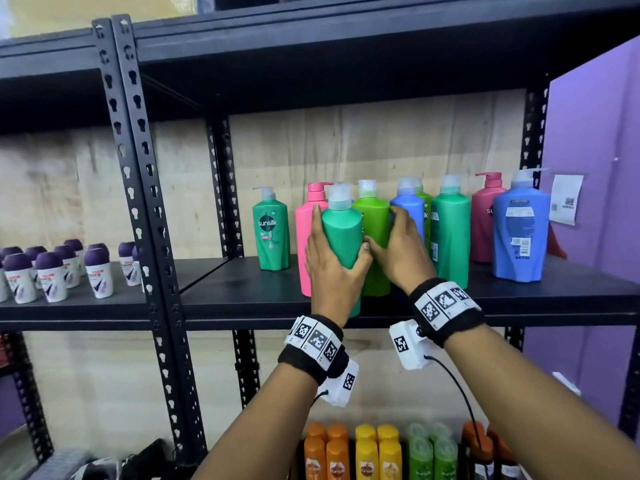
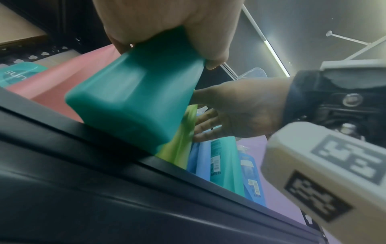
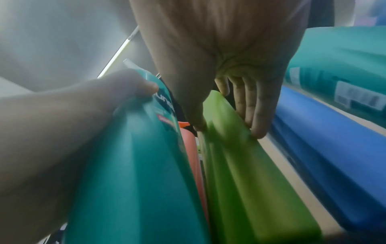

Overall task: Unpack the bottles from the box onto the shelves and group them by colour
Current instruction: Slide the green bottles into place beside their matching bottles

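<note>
Teal bottle (image 1: 341, 251), centre frame, sits wrapped in our left hand (image 1: 330, 263) above the shelf (image 1: 242, 299) edge; our right hand (image 1: 403, 249) pinches the lime bottle (image 1: 372, 216). Colours look mixed, so sorting seems barely begun.

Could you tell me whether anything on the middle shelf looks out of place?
Yes: the colours are mixed. A blue pump bottle stands between the lime-green bottle and a teal-green bottle; a magenta bottle sits beside another blue one.
</note>
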`<state>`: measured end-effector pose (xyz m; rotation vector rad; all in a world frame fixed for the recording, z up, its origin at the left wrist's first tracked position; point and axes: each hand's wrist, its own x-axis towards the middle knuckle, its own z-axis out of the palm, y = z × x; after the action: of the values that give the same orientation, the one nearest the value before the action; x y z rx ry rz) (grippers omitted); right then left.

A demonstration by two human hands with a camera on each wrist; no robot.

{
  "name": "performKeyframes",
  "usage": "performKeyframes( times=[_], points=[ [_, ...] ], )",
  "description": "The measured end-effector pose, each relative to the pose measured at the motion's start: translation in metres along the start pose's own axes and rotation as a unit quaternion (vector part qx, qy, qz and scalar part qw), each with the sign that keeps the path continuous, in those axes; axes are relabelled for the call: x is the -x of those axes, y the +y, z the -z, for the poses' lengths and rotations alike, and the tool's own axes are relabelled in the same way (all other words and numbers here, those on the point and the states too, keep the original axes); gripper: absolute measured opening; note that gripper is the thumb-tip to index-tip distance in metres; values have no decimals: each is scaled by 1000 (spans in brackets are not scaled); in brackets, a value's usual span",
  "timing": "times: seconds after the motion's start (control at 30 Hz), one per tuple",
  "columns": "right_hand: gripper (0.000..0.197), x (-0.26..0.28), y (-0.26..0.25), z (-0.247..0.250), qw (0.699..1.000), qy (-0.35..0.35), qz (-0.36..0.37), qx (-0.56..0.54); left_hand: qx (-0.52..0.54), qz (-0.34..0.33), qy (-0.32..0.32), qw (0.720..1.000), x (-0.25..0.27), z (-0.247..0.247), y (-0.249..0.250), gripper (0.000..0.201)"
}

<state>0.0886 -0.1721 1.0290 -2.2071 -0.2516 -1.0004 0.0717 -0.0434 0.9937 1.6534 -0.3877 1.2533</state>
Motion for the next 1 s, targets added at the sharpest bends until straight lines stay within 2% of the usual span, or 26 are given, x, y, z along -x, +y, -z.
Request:
performKeyframes(
  times=[0.1, 0.2, 0.27, 0.43, 0.5, 0.6, 0.7, 0.8, 0.87, 1.0],
  points=[
    [82, -14, -12, 3, 997, -57, 12, 49, 10, 12, -3, 1000, -5, -2, 1, 96],
    [57, -23, -19, 0, 993, -89, 15, 73, 10, 14, -1, 1000, -8, -5, 0, 94],
    [49, -28, -20, -2, 991, -99, 11, 84, 12, 11, 3, 1000, -9, -7, -1, 93],
    [60, -35, -12, 0, 990, -111, 16, 88, 23, 0, 5, 1000, -10, -8, -3, 90],
    [53, -35, -5, 7, 993, -64, 20, 102, 23, -3, 10, 1000, -11, -9, -4, 90],
    [39, -36, 7, 19, 986, 80, 50, 141, 36, -2, 10, 999, -11, -13, -3, 89],
    [41, -41, 24, 37, 967, 165, 49, 190, 45, 3, 8, 999, -10, -17, 0, 89],
    [54, -48, 47, 56, 960, 191, 8, 207, 43, 1, 11, 999, -10, -20, 3, 88],
    [63, -52, 61, 63, 964, 181, -10, 196, 44, 5, 11, 999, -11, -22, 5, 87],
    [67, -53, 80, 58, 982, 154, -21, 108, 49, 20, 9, 999, -10, -26, 8, 86]
  ],
)
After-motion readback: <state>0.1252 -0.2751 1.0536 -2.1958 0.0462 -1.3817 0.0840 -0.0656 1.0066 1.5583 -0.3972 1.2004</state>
